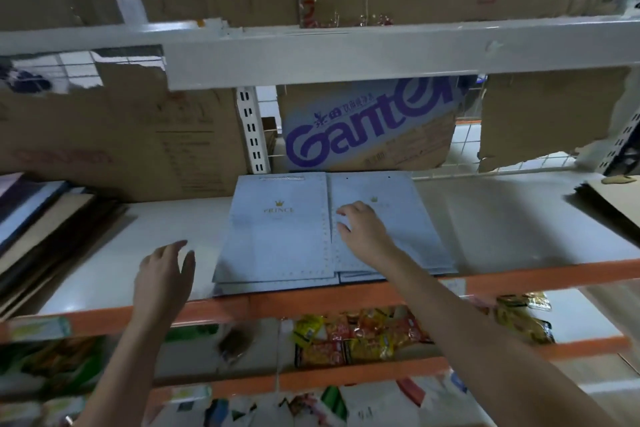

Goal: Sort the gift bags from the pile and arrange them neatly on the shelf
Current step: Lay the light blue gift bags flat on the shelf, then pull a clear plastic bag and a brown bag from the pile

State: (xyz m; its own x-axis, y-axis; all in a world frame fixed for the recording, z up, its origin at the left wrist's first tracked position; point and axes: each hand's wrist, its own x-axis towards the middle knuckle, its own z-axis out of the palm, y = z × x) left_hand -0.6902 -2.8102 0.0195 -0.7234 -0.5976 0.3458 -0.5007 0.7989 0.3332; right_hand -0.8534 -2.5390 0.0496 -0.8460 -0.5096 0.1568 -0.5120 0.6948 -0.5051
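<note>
Gift bags: two low stacks of flat, pale-blue paper gift bags (280,236) with a gold crown print, lying side by side mid-shelf, front edges at the lip.
Handling: likely light, stiff-creased, slick — best squared by the edges with flat palms.
Right hand (363,236): fingers spread, resting on the right stack, pinching nothing.
Left hand (162,274): open, empty, just left of the stacks.
Surface: smooth white shelf board (502,218) with orange front rail — bare room on the right.
Surroundings: brown cardboard cartons (121,135) behind; snack packets (346,336) below.

Right hand (363,230) flat on blue gift bags (284,239), shelf (519,218).
</note>
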